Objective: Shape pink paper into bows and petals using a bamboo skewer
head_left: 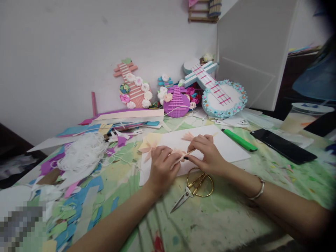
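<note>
Over a white sheet, both hands meet at a small peach paper piece and a thin stick. My left hand has its fingers curled on the peach piece. My right hand pinches the thin stick between thumb and fingers. Left of my left hand lies a peach paper flower on pale yellow paper. Another fringed peach piece is behind my right hand. Gold-handled scissors lie just in front of the sheet.
Decorated lute-shaped crafts lean at the back wall. White string and paper scraps cover the left side. To the right are a green cutter, a black phone and a lidded cup.
</note>
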Motion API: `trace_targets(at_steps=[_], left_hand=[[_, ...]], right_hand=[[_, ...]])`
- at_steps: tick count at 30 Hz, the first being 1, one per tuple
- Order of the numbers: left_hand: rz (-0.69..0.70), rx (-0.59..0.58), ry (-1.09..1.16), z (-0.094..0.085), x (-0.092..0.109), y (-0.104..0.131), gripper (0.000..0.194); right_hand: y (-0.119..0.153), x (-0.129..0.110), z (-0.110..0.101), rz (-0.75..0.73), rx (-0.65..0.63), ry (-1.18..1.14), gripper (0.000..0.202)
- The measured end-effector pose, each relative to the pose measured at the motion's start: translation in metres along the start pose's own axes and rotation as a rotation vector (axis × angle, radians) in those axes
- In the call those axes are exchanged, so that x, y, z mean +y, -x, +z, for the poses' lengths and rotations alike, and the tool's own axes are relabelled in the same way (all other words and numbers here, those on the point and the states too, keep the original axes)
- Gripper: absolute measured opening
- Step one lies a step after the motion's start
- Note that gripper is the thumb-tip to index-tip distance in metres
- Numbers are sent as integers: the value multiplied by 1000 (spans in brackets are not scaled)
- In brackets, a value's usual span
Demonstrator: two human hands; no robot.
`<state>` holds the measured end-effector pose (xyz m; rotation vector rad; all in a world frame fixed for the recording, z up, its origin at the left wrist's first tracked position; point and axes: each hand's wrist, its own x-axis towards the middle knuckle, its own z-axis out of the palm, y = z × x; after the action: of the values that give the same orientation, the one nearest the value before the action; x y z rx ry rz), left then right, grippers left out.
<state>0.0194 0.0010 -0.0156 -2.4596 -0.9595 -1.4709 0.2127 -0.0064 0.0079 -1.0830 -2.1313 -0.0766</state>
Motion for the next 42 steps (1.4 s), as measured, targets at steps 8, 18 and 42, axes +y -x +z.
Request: trace_targets(at_steps=[8,18,42], left_hand=[[106,49,-111,-3,-1,-2,15],[-94,-81,104,0,-3,-1,9],[-28,-38,-65,-5,9,-3,8]], right_hand=[[0,-2,0,-3,6,1,16],[0,-3,1,18,3,7,17],[0,-5,-1,4,19,51,18]])
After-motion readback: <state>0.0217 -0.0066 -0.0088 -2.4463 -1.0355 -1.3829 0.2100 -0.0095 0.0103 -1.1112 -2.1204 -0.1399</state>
